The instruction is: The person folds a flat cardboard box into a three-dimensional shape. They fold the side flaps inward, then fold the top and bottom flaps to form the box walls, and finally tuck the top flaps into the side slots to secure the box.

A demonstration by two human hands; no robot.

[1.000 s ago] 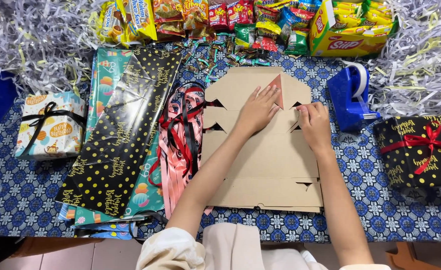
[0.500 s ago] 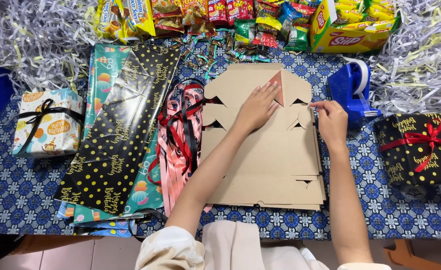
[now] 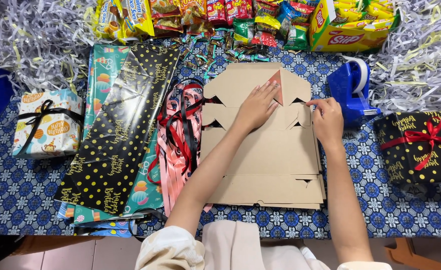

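A flat, unfolded brown cardboard box lies in the middle of the table. My left hand presses flat on its upper part, fingers spread next to a small red-lined flap. At the box's upper right edge, my right hand pinches a side tab between thumb and fingers.
Folded black dotted and teal wrapping paper and a bundle of red, pink and black ribbons lie left of the box. A blue tape dispenser stands right. Wrapped gifts sit at both sides. Snack packets and shredded paper line the back.
My right hand has slid from the box's middle right out to its right edge and closed on the tab. My left hand has stayed pressed near the flap.
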